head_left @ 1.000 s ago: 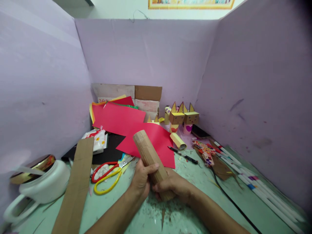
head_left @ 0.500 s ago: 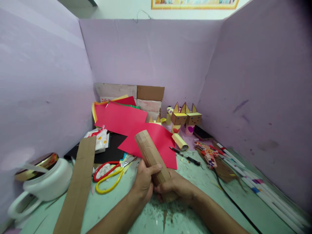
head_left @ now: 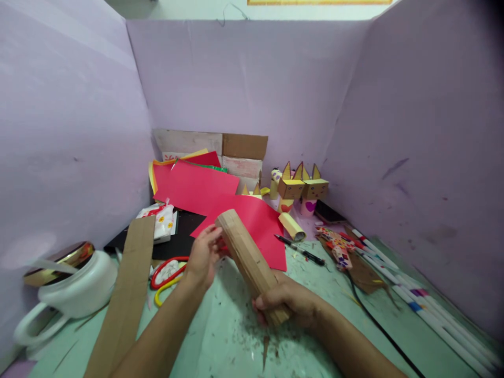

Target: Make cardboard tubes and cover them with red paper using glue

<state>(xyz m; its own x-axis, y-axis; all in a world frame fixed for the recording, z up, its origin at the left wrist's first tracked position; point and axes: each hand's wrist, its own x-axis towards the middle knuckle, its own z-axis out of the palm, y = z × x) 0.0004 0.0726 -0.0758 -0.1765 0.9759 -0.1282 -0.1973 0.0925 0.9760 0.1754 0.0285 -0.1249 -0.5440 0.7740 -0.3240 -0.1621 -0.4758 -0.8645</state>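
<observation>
A rolled tube of brown cardboard (head_left: 250,254) slants over the pale green table, its far end up and to the left. My right hand (head_left: 289,299) is wrapped round the near end of the tube. At the far end, my left hand (head_left: 202,257) has its fingers apart beside the tube's left side; whether the fingertips touch it I cannot tell. Red paper (head_left: 268,226) lies behind the tube. Scissors with red and yellow handles (head_left: 159,278) are partly hidden behind my left hand and wrist.
A long cardboard strip (head_left: 124,299) and a white cup (head_left: 81,289) are at the left. Cardboard cat figures (head_left: 291,189) stand at the back. A yellow tube (head_left: 291,226), a pen (head_left: 301,249), a glue gun (head_left: 336,247) with a black cable and several white markers (head_left: 417,299) lie right.
My left hand has let go of the tube's lower part, moved up and left to its far end and opened. The tube has turned, and its ridged side now shows.
</observation>
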